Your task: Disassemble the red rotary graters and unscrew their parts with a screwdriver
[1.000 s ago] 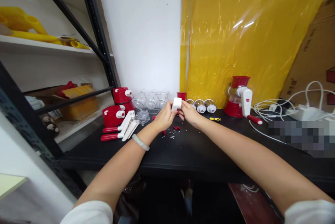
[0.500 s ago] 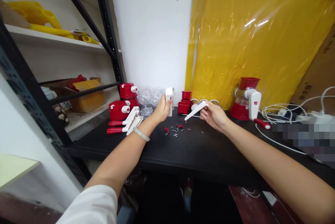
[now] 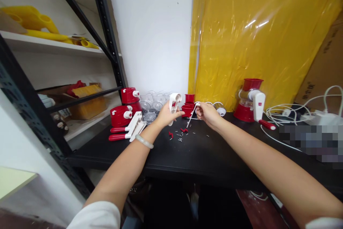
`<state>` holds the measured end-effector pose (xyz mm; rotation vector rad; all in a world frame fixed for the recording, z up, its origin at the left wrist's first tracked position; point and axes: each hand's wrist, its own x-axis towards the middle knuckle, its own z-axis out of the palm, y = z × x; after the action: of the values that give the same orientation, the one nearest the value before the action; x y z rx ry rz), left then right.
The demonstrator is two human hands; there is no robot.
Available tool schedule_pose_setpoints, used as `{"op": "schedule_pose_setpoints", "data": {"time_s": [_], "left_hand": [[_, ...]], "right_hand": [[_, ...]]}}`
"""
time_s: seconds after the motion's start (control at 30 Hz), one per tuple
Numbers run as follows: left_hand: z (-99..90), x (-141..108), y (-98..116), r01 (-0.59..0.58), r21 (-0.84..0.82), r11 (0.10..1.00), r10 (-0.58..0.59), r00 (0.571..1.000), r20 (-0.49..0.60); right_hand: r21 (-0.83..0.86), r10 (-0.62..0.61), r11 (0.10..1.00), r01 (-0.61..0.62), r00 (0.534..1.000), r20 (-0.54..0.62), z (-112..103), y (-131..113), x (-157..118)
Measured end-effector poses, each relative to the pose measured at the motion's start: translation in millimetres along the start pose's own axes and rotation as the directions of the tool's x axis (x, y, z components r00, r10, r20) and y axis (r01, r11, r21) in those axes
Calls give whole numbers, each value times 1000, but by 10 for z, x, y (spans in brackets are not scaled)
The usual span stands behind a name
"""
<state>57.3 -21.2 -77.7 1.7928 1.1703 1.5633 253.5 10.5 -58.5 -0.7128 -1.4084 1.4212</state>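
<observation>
My left hand [image 3: 166,114] is closed on a white plastic crank arm [image 3: 175,100], whose round socket end points up and whose hollow side shows. To its right, my right hand [image 3: 207,114] pinches a slim white cover strip [image 3: 190,115], seen nearly edge-on and slanting down to the left. The two parts are apart. On the black table below lie small red clips [image 3: 184,130] and several short metal pins [image 3: 180,139]. White crank handles with red grips [image 3: 118,137] rest left of my left wrist.
Red grinder bases [image 3: 119,115] and clear plastic parts [image 3: 151,116] stand at the back left. Red hoppers [image 3: 188,109] and metal drums [image 3: 219,108] sit behind my hands. An assembled grinder [image 3: 246,104] and white cables [image 3: 281,109] are at the right; a shelf rack [image 3: 103,18] borders the left.
My left hand has turned the crank arm so its hollow side shows. My right hand has moved left, closer to it, and tipped the white strip from flat-facing to nearly edge-on.
</observation>
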Motion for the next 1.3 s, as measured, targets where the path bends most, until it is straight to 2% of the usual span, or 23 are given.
{"op": "schedule_pose_setpoints", "data": {"time_s": [0.13, 0.27, 0.37, 0.43, 0.5, 0.57, 0.63, 0.7, 0.77, 0.83, 0.9, 0.93, 1.0, 1.1, 1.2, 1.3], "left_hand": [[80, -51, 55, -98, 77, 992, 94, 994, 52], [106, -55, 25, -153, 222, 963, 156, 988, 2], [56, -33, 32, -126, 321, 939, 143, 989, -31], [7, -21, 55, -78, 322, 944, 94, 995, -34], [-49, -12, 82, -32, 267, 963, 36, 999, -13], [-124, 3, 112, 10, 208, 978, -19, 999, 41], [-242, 31, 158, 68, 185, 980, -84, 993, 79], [-419, 70, 230, 149, 173, 974, -160, 986, 51], [-646, 97, 323, 221, 142, 965, -213, 975, -65], [-890, 93, 412, 217, 190, 957, -164, 951, -263], [-1106, 54, 470, 250, 316, 915, -84, 885, -458], [-1191, 27, 482, 271, 395, 878, -38, 861, -507], [-1306, -23, 474, 305, 545, 781, 43, 845, -533], [-1348, -51, 420, 338, 702, 626, 98, 860, -501], [-1294, -35, 376, 364, 761, 537, 84, 874, -478], [-1217, -20, 364, 345, 774, 530, 69, 893, -446]], "right_hand": [[-36, 57, 997, -61, 994, -98, 183, 20, 134], [-85, 74, 993, -85, 990, -123, 317, 41, 229], [-146, -2, 989, -22, 987, -163, 326, 83, 281], [-225, -126, 970, 87, 979, -163, 295, 120, 317], [-390, -311, 884, 260, 947, -75, 260, 151, 361], [-574, -445, 717, 397, 893, 62, 244, 168, 414], [-706, -471, 582, 404, 875, 113, 265, 173, 469], [-788, -436, 513, 342, 894, 104, 341, 186, 512], [-829, -366, 468, 306, 921, 134, 490, 225, 531], [-837, -283, 441, 325, 935, 214, 716, 299, 525], [-827, -235, 429, 363, 929, 286, 1004, 393, 512], [-820, -215, 421, 387, 921, 324, 1159, 441, 508], [-809, -177, 403, 428, 904, 390, 1460, 530, 516], [-799, -117, 382, 465, 882, 457, 1810, 635, 559], [-791, -62, 368, 488, 862, 503, 1992, 708, 600], [-792, -24, 356, 495, 853, 522, 2052, 745, 598]]}}
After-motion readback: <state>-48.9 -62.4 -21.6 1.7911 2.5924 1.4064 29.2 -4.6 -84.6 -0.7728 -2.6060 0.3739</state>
